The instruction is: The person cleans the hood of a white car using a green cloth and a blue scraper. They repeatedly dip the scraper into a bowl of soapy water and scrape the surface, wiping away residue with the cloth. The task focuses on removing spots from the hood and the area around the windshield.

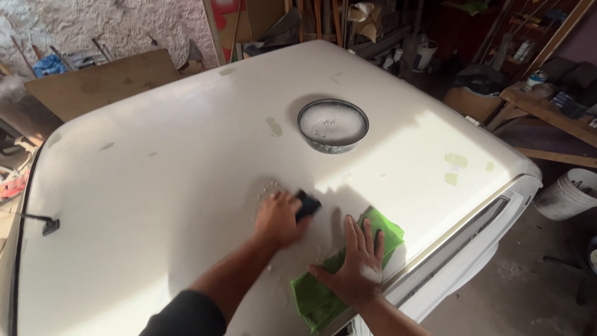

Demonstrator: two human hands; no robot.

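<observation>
Left hand (278, 219) closed over small dark sanding block (308, 204), pressing it on white car panel (155, 186), near side of soapy water bowl (333, 124). Block's long axis points roughly toward bowl. Right hand (357, 264) flat, fingers spread, on green cloth (323, 298), nearer than block. Step looks like wet rubbing; next likely needs steady strokes, then wiping.

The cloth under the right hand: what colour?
Green; the cloth shows best in the head view.

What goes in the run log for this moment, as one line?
left hand: gripping dark block on white car roof | right hand: flat on green cloth | bowl of soapy water: beyond, apart
</observation>
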